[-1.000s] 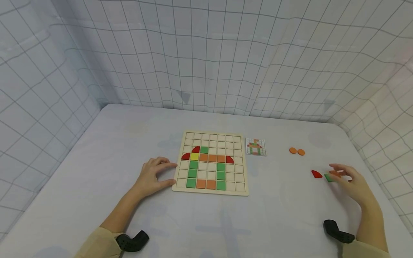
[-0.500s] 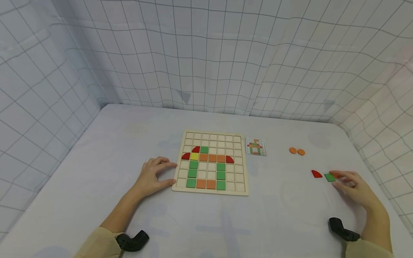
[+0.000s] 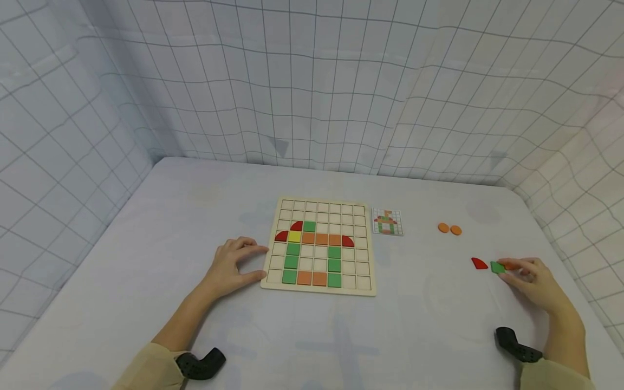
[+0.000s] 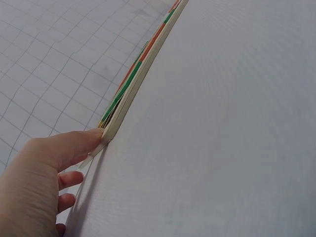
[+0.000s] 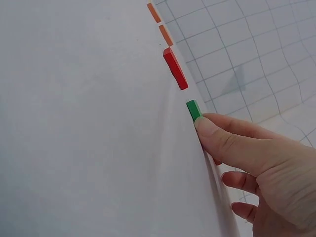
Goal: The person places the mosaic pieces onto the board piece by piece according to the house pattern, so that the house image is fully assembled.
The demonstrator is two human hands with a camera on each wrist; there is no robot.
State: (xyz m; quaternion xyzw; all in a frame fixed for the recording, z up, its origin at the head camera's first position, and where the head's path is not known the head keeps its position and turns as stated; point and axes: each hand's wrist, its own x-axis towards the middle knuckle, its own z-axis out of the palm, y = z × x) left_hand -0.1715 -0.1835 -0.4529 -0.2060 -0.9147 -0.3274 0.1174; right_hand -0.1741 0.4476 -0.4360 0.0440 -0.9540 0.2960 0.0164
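Observation:
A cream wooden grid board [image 3: 319, 291] lies mid-table, with green, orange, yellow and red tiles in its squares. My left hand [image 3: 229, 269] rests at its left side, thumb and index fingertip spread apart along that edge. The left wrist view shows the thumb [image 4: 74, 145] right at the board's corner. Far to the right, my right hand [image 3: 531, 284] pinches a green square tile [image 3: 498, 267] between thumb and index finger; the right wrist view shows the thumb [image 5: 210, 133] over part of it. An orange tile [image 3: 508, 265] lies just behind, mostly hidden by the fingers.
Left of the right hand lies a red quarter-circle tile [image 3: 479, 264]. Two orange round tiles [image 3: 443, 228] sit farther back. A small pattern card [image 3: 387, 221] lies beside the board's right edge. Grid-printed cloth walls [image 3: 312, 97] enclose the white table [image 3: 414, 336] behind and at the sides.
My right hand first shifted right, uncovering the green tile, then its thumb and index finger closed on it. The left hand and board have stayed in place.

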